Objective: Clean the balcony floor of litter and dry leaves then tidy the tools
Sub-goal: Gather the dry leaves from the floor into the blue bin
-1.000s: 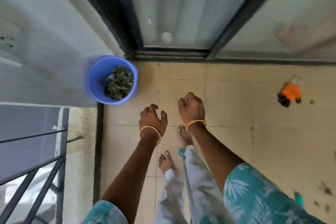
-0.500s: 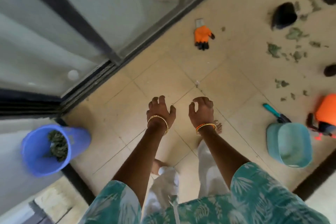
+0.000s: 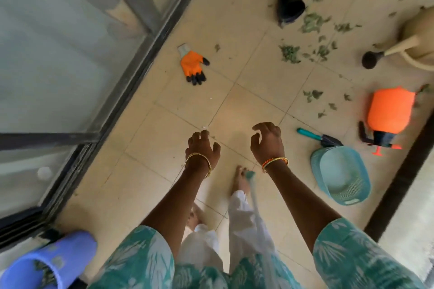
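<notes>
Both hands hanging empty over the balcony floor, leaves waiting ahead

The left hand and right hand are holding nothing, fingers loosely curled and apart. The dry leaves are lying scattered well ahead toward the floor's far right corner, nearer the right hand. The teal trowel is lying just right of that hand, its handle pointing back toward it, beside the teal basket; the blue bucket with gathered leaves is sitting at the near left corner
</notes>
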`<act>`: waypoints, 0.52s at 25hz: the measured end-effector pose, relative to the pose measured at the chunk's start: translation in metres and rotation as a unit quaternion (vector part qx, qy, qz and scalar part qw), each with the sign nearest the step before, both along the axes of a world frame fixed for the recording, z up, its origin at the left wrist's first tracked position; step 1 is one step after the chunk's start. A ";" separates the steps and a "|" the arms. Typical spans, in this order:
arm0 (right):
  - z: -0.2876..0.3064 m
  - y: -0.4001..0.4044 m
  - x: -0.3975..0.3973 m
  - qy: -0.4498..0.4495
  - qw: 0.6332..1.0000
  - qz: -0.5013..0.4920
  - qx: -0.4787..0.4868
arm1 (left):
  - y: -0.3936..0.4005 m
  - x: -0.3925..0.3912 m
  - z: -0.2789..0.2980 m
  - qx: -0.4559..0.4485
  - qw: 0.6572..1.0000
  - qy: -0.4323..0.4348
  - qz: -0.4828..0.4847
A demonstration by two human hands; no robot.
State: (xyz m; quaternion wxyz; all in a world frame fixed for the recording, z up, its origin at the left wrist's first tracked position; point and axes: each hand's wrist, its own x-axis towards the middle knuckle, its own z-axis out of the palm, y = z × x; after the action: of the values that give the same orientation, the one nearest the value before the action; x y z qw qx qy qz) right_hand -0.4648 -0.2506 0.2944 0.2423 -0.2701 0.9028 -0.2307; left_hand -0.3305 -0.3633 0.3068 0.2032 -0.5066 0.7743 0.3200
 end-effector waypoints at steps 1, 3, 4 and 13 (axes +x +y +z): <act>0.001 -0.002 -0.015 0.003 1.000 -0.006 -0.001 | -0.006 -0.012 0.000 -0.009 1.000 -0.001 -0.018; 0.001 -0.010 -0.042 0.007 0.999 -0.034 -0.002 | -0.022 -0.035 0.000 -0.022 0.999 0.003 -0.049; -0.001 -0.017 -0.056 0.005 0.998 -0.059 -0.002 | -0.033 -0.048 -0.001 -0.024 0.998 0.007 -0.057; -0.042 -0.147 -0.157 -0.004 0.984 -0.180 -0.007 | -0.175 -0.178 -0.050 -0.016 0.992 0.048 -0.120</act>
State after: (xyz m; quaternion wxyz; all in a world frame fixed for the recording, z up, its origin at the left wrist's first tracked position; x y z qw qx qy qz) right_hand -0.6223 -0.3979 0.2523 0.1987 -0.1044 0.9340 -0.2779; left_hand -0.5090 -0.5386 0.2570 0.1949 -0.3974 0.8433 0.3050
